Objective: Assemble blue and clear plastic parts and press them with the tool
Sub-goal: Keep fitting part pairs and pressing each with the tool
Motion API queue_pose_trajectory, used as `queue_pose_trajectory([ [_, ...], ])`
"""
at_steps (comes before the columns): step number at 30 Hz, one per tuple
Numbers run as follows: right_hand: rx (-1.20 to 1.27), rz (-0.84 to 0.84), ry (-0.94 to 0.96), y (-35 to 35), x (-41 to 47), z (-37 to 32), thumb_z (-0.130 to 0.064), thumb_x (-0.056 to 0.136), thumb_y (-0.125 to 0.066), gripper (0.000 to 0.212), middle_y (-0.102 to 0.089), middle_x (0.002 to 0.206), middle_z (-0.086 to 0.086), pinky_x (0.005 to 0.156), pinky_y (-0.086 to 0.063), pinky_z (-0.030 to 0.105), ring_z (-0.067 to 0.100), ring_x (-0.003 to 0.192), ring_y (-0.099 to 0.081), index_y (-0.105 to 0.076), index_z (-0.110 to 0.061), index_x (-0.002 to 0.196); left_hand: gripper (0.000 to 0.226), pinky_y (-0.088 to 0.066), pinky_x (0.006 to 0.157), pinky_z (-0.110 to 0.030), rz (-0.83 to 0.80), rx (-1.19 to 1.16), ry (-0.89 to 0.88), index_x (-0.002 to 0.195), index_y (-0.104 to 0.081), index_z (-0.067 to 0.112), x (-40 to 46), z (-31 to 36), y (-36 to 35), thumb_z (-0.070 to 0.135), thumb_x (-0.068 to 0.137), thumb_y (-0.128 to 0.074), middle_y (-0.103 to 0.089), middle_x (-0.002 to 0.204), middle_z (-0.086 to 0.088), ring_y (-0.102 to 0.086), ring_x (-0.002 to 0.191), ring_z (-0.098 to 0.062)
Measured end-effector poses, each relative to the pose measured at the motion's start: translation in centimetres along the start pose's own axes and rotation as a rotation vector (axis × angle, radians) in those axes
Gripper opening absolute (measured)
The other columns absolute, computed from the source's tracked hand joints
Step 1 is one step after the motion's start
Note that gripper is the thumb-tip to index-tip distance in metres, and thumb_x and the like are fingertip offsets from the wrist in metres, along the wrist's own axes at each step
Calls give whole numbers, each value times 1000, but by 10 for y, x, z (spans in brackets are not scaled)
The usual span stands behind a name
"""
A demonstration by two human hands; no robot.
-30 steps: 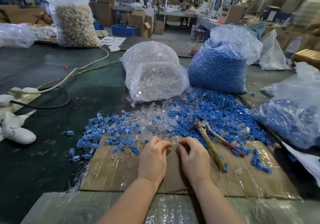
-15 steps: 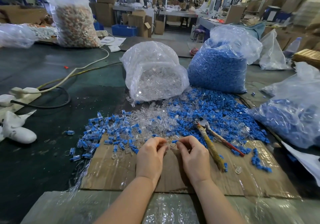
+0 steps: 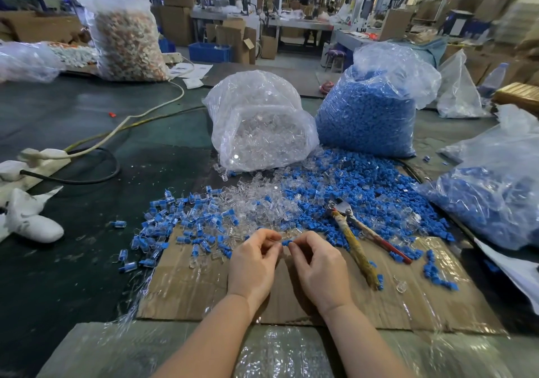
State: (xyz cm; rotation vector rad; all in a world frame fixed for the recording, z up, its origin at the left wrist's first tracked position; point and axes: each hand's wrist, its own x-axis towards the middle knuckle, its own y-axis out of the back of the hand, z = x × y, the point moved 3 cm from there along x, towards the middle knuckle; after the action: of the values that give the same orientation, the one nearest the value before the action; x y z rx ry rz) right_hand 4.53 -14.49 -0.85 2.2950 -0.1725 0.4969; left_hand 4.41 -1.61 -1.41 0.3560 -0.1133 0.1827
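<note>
Both hands pinching parts over taped cardboard sheet.
Right hand pinches small blue plastic part; left hand fingertips curled, probably on a clear piece, touching it. Wrapped-handle pliers lie right.

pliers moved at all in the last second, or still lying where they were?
No. The pliers lie untouched on the cardboard, head at the blue parts pile, handles toward the person, same as before. Both hands work left of them.
</note>
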Motion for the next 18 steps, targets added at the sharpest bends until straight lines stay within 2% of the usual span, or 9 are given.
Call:
queue_pose_trajectory([
  [3,-92,1,60,-2,-1,-2,-22,85,-65,14,-59,70,-8,59,-32,22,9,65,-50,-57,-18,74,29,-46,69,-6,-18,0,2,79,-57,38,0,0,-1,10,87,-62,-65,75,14,-58,75,9],
  [7,-125,-8,73,-4,-1,-1,-22,85,-66,15,-60,69,-5,58,-36,24,14,66,-54,-58,-17,73,29,-45,67,-6,-46,-17,2,78,-59,37,0,-1,-1,10,86,-63,-65,76,12,-59,73,8],
  [12,-94,48,106,-1,-2,-3,-19,81,-71,13,-60,69,-8,58,-36,20,10,64,-53,-61,-17,73,29,-47,67,-8,-50,-54,12,79,-58,38,-1,-1,-1,10,88,-61,-66,78,10,-60,73,4],
  [15,-46,103,127,1,-3,-5,-19,76,-74,12,-57,72,-13,59,-36,14,4,63,-48,-63,-17,80,26,-47,67,-9,-35,-100,5,86,-59,33,0,0,-1,7,88,-59,-65,80,4,-59,73,3],
  [18,-21,82,125,1,-3,-5,-14,76,-72,17,-59,81,-12,66,-41,15,7,69,-53,-64,-18,90,25,-47,68,-8,-35,-124,0,90,-58,28,0,1,-1,4,88,-58,-65,83,2,-60,76,4],
])
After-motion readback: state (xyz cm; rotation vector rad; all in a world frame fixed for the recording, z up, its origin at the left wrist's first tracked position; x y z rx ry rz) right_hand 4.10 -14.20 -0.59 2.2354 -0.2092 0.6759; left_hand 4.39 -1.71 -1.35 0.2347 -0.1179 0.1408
